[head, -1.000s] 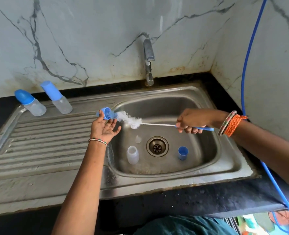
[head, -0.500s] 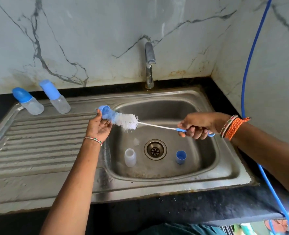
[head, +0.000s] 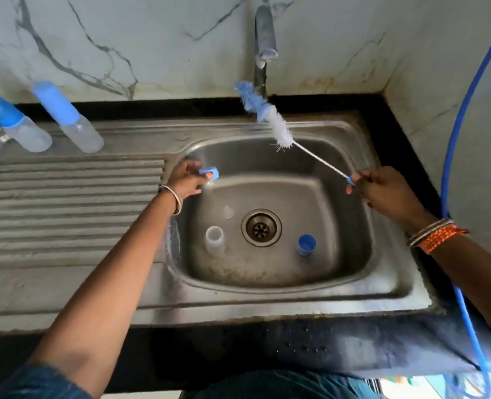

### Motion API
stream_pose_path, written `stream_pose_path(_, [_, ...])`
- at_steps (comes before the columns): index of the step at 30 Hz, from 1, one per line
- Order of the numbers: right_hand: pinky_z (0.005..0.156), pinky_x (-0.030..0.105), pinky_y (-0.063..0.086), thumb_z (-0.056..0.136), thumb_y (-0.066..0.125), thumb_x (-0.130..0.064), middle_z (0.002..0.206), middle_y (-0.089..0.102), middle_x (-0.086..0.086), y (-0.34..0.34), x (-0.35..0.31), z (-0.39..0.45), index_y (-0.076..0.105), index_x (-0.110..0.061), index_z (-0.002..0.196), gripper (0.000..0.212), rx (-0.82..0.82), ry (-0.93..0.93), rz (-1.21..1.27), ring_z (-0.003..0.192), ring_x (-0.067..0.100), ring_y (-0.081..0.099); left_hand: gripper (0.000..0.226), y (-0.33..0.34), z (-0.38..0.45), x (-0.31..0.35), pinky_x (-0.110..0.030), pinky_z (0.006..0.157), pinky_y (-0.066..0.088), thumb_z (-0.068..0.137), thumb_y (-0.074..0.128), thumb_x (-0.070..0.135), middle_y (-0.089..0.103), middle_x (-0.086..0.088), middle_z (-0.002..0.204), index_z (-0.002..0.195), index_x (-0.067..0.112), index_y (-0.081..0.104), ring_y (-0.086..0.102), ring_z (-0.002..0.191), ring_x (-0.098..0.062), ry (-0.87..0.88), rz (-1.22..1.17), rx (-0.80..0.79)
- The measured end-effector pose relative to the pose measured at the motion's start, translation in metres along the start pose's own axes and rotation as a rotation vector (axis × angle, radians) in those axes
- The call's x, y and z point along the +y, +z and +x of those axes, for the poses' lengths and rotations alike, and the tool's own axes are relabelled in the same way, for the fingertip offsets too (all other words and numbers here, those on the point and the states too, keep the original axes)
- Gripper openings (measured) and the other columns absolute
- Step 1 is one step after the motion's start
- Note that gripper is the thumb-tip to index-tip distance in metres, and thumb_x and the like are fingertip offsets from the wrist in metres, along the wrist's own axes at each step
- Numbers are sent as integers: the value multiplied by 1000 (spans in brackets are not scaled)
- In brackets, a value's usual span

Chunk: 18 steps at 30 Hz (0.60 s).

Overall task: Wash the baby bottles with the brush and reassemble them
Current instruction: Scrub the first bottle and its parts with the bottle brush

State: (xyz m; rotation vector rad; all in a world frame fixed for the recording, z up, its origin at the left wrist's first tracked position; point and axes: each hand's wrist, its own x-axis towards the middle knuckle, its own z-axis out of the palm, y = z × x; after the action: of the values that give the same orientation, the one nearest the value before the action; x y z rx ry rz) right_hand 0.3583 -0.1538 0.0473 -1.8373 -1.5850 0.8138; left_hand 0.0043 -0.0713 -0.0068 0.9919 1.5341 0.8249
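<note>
Brush in my right hand, grip closed round the blue end of its handle; the wire stem slants up and away from me, and the white-and-blue bristle head sits just below the tap, above the back rim of the sink. My left hand hangs over the basin's left edge, thumb and fingers pinching a small blue ring, well apart from the brush. Down in the basin, a clear bottle body stands upright left of the drain, a blue cap stands open-side up to its right, and a small clear teat lies just up-left of the drain. On the far left of the draining board, two assembled bottles with blue caps stand side by side near the marble wall. A blue hose runs down the right-hand wall and over the dark counter edge.
</note>
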Motion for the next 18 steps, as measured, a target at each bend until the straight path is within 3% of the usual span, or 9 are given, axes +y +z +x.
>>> stream_pose_path(2, [52, 26, 37, 95, 55, -22, 47, 52, -4, 12, -6, 11, 68, -16, 71, 28, 75, -98, -59, 44, 8, 46, 40, 18, 19, -14, -11, 59, 45, 81, 65, -9, 54, 4, 83, 116, 3, 53, 53, 64, 4, 65, 154, -26])
stream_pose_path(4, [58, 30, 42, 91, 54, -33, 53, 59, -5, 21, -11, 23, 69, -21, 73, 26, 86, -147, -117, 50, 8, 52, 45, 31, 39, -27, -2, 59, 42, 75, 69, -13, 59, -7, 91, 118, -12, 53, 56, 58, 9, 126, 308, -69])
stream_pose_path(7, [62, 34, 45, 93, 53, -36, 61, 62, 4, 34, -18, 39, 71, -18, 80, 28, 51, -175, -315, 63, 25, 58, 46, 44, 65, -43, 0, 64, 40, 74, 69, -14, 59, -17, 105, 117, -13, 53, 55, 81, -10, 94, 420, -105])
stream_pose_path(10, [56, 30, 36, 92, 55, -38, 58, 54, -1, 44, -21, 57, 70, -14, 82, 29, 49, -213, -448, 61, 25, 55, 45, 52, 88, -57, -11, 77, 39, 73, 71, -10, 60, -17, 107, 115, -9, 55, 47, 93, -14, 90, 533, -90])
stream_pose_path(12, [59, 29, 37, 90, 60, -35, 62, 51, -7, 50, -20, 64, 69, -17, 81, 22, 27, -187, -452, 64, 19, 53, 37, 56, 98, -70, -20, 73, 34, 72, 73, -5, 61, -15, 100, 106, -5, 59, 48, 89, -15, 109, 619, -44])
stream_pose_path(15, [68, 28, 43, 89, 63, -31, 71, 58, -10, 58, -20, 65, 71, -21, 87, 14, -15, -105, -299, 72, 13, 57, 34, 57, 108, -81, -25, 68, 34, 66, 75, -3, 59, -15, 92, 94, 3, 56, 54, 83, -24, 93, 645, -3])
stream_pose_path(18, [67, 17, 42, 90, 62, -25, 70, 60, -11, 61, -20, 60, 72, -18, 90, 12, -36, -52, -172, 68, 6, 56, 40, 56, 108, -86, -35, 78, 42, 63, 81, 6, 61, -21, 100, 96, 0, 58, 57, 95, -34, 112, 776, -27])
